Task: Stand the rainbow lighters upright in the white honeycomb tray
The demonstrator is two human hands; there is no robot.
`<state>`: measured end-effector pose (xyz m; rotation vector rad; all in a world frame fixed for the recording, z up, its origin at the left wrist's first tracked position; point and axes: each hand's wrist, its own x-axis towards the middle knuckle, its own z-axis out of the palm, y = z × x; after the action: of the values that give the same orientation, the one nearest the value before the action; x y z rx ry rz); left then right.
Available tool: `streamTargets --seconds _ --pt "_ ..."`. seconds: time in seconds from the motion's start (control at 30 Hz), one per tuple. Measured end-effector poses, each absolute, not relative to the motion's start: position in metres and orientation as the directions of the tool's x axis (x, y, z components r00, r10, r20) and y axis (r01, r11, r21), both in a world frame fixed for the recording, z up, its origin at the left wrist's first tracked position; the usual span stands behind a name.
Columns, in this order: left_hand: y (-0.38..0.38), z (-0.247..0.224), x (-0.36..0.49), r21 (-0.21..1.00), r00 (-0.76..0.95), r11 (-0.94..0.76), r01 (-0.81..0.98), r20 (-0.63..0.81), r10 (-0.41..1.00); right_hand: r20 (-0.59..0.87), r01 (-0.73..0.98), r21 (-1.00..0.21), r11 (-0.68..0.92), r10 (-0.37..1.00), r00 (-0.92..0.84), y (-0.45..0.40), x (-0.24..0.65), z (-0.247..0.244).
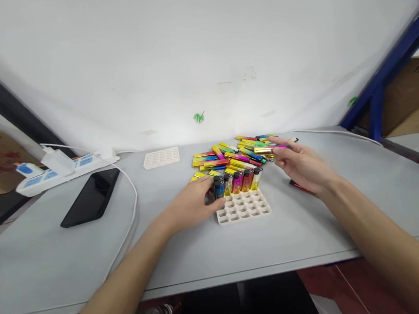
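Note:
A white tray with rows of slots [244,217] stands in front of me, with several upright lighters along its far rows. At its left end, my left hand [191,205] has its fingers and thumb closed around a blue lighter [219,190] in the tray. A magenta lighter [237,182] and a red lighter [247,180] stand farther right in that row. Above the pile's right side, my right hand [300,164] pinches a shiny yellow and purple lighter [263,150], held roughly level. Many metallic-coloured lighters [227,156] lie heaped behind the tray.
A second white slotted tray [161,157] lies at the back left. A black phone [90,199], a white cable [135,202] and a power strip [57,173] occupy the left side. Beneath my right hand lies a dark red lighter [302,187]. The wall [194,70] bounds the table behind.

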<state>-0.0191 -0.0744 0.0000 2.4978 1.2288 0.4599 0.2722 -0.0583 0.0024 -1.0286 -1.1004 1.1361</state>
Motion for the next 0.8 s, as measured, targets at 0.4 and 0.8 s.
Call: streamTargets --seconds 0.4,0.8 --pt "-0.073 -0.002 -0.020 0.415 0.588 -0.585 0.697 0.136 0.797 -0.080 -0.456 -0.884 -0.098 0.995 -0.059 -0.066 0.268 0.016" --pt "-0.074 -0.002 -0.020 0.414 0.588 -0.582 0.700 0.127 0.799 -0.059 -0.388 -0.920 -0.060 0.998 -0.014 -0.067 0.262 0.013"
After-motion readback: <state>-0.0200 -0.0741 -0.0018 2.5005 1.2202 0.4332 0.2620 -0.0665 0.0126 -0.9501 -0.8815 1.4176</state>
